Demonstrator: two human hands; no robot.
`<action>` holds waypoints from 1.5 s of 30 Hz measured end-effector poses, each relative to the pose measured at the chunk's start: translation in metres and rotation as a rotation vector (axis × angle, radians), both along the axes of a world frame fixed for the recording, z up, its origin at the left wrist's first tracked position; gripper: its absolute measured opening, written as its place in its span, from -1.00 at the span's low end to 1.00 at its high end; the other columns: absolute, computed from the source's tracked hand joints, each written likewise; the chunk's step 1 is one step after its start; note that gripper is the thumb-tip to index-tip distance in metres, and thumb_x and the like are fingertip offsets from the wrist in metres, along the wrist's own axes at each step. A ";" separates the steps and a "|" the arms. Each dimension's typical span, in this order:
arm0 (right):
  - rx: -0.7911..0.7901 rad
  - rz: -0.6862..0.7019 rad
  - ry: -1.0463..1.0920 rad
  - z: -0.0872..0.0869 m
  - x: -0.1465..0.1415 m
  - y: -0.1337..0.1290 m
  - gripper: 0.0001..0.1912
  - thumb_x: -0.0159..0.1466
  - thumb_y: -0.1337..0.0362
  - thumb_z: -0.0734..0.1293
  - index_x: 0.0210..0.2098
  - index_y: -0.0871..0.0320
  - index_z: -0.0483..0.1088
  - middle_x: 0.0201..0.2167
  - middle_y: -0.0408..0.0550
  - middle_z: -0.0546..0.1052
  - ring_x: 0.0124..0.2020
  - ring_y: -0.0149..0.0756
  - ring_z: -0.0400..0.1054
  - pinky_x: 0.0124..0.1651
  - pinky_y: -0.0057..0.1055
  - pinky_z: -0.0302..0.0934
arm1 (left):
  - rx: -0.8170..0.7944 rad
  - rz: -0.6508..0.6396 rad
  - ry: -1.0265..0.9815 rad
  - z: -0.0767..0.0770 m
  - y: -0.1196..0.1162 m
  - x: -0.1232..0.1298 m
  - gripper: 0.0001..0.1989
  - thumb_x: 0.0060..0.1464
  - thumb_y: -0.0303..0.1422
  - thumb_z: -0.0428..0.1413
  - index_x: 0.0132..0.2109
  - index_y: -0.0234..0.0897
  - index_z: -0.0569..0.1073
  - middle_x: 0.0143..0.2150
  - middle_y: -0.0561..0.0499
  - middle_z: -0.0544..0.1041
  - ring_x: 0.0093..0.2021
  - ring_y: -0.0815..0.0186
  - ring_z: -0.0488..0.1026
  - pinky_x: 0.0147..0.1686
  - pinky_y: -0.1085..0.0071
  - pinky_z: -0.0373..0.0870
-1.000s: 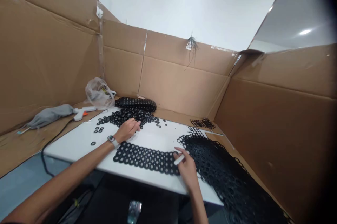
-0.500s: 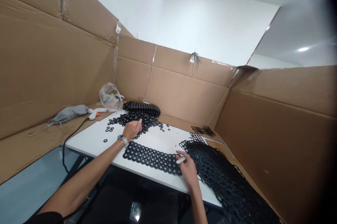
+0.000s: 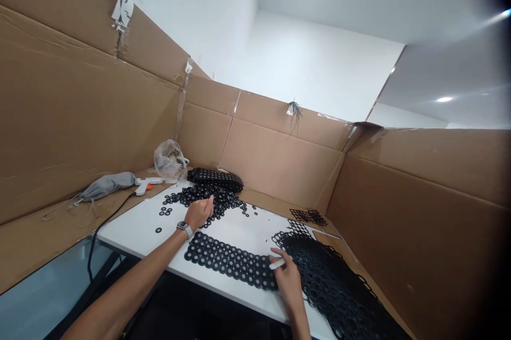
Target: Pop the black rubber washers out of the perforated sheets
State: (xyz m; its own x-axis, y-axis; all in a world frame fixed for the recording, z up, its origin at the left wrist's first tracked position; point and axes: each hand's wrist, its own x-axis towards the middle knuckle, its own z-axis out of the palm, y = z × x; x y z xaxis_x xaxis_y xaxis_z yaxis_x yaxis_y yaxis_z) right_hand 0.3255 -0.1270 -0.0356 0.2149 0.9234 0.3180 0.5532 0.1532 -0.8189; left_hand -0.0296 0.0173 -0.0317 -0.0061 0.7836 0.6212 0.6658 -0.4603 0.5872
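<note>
My left hand, with a watch on its wrist, is over the near edge of a pile of small black rings. Its fingers are closed together; whatever is in them is too small to make out. On the white table in front of me lies a strip of black mesh with pale round centres. At the strip's right end is my right hand, closed around a short white stick. Its fingertips are close to the strip; whether they touch it I cannot tell.
A heap of black ring mesh covers the table's right side. Behind the pile sits a folded black dotted bundle. A plastic bag, a white glue gun and a grey pouch lie left. Cardboard walls surround the table.
The camera has tilted upward, so the table and both hands appear lower in the picture. Against the table, both hands have hardly moved.
</note>
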 end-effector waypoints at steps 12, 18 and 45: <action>0.033 0.043 0.096 -0.005 -0.002 0.006 -0.49 0.23 -0.02 0.35 -0.01 0.19 0.63 -0.02 0.22 0.73 0.06 0.13 0.65 0.21 -0.01 0.44 | -0.010 -0.002 0.015 -0.001 -0.001 -0.003 -0.73 0.45 -0.16 0.18 0.07 -0.26 0.58 0.03 -0.08 0.63 -0.09 0.23 0.61 -0.04 0.21 0.64; 0.056 0.046 0.136 -0.003 -0.005 0.004 -0.53 0.21 0.06 0.35 -0.02 0.20 0.63 -0.04 0.21 0.73 0.03 0.13 0.66 0.20 0.02 0.45 | -0.012 -0.018 0.027 -0.001 -0.002 -0.004 -0.75 0.46 -0.16 0.16 0.07 -0.20 0.59 0.11 -0.08 0.61 -0.01 0.19 0.60 0.01 0.22 0.63; 0.061 0.051 0.122 0.006 -0.012 -0.002 -0.64 0.26 0.10 0.38 -0.07 0.17 0.64 -0.11 0.13 0.74 -0.08 0.03 0.64 0.05 -0.17 0.42 | 0.000 -0.031 0.031 0.016 -0.015 0.001 -0.30 0.52 -0.08 -0.23 -0.60 -0.11 0.37 -0.51 -0.04 0.57 -0.38 0.16 0.51 -0.13 0.19 0.28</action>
State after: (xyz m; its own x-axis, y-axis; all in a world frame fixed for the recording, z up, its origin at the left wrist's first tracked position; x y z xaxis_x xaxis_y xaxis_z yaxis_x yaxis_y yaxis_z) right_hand 0.3138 -0.1295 -0.0295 0.2087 0.9138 0.3485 0.4403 0.2304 -0.8678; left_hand -0.0290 0.0025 -0.0156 0.0376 0.7832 0.6206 0.6692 -0.4810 0.5664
